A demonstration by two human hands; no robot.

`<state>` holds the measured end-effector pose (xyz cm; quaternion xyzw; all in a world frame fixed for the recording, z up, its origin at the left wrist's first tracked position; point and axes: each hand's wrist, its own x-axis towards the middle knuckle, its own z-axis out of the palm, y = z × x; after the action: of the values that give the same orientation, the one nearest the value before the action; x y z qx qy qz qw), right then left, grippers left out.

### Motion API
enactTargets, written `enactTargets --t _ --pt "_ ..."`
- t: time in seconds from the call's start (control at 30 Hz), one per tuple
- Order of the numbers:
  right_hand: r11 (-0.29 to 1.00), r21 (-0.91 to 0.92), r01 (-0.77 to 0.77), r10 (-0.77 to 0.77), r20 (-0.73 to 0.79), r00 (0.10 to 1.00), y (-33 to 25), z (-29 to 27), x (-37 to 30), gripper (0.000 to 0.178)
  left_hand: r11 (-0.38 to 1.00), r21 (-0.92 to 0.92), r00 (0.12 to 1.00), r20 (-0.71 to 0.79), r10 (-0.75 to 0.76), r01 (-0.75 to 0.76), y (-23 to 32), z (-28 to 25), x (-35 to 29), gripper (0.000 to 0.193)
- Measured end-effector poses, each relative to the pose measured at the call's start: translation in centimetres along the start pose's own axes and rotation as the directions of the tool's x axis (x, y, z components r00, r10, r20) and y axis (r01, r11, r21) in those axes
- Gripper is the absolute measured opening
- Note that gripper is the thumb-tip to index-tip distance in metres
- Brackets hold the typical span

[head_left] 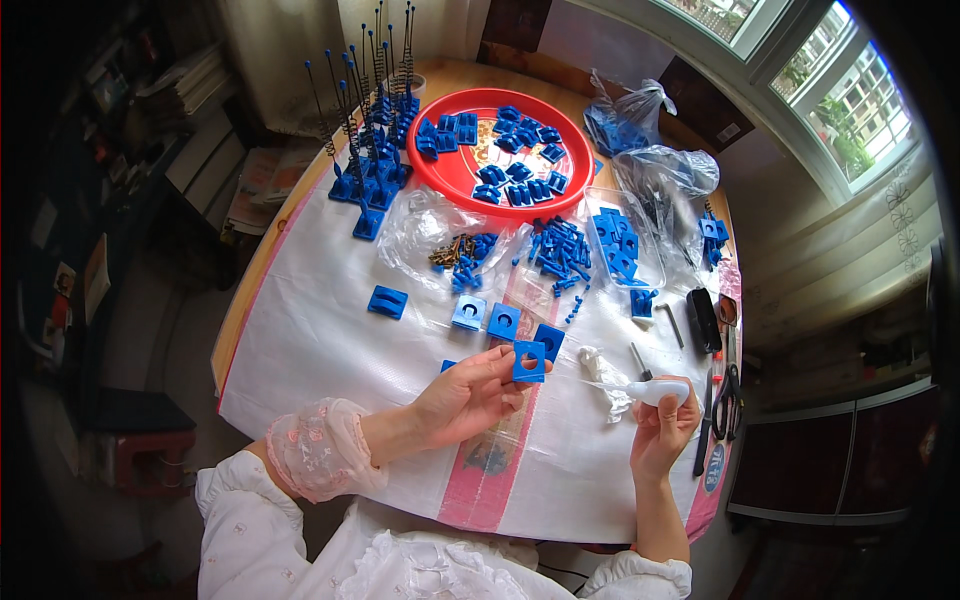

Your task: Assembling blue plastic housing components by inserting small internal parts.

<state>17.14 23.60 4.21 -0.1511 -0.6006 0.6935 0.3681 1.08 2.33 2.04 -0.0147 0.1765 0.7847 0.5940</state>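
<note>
We pinch blue holed plate [529, 362] in left hand [468, 398] above white sheet [330, 370]; right hand [664, 432] closed round white bottle [658, 390], nozzle toward plate. Spring-topped pieces [372, 186] look assembled; square plates [503, 321], loose pegs [560, 250] (quite a heap) seemingly remain.

The pierced blue piece [530, 375] looks like smooth, faintly glossy plastic; the squeeze bottle [656, 391] is translucent white plastic. The red tray [432, 182] is shiny plastic, the clear bag [408, 228] crinkled, glossy film. A satiny woven-plastic sheet [320, 335] covers the smooth wooden desk [230, 345]. The wadded tissue [610, 388] appears matt.
</note>
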Motion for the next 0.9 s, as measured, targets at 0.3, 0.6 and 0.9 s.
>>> enactTargets --t 0.3,0.6,0.9 --pt "0.998 0.058 -0.012 0.011 0.016 1.000 0.20 -0.57 -0.02 0.028 1.000 0.006 1.000 0.004 -0.011 0.011 0.10 0.10 -0.02 0.036" --pt "0.998 0.056 -0.006 0.005 0.015 1.000 0.04 -0.32 -0.06 0.028 1.000 0.004 1.000 0.002 -0.015 0.015 0.06 0.04 -0.01 0.038" --pt "0.998 0.053 -0.014 0.014 0.010 1.000 0.05 -0.35 -0.07 0.029 1.000 -0.005 1.000 0.001 -0.017 0.017 0.02 -0.11 0.03 0.038"
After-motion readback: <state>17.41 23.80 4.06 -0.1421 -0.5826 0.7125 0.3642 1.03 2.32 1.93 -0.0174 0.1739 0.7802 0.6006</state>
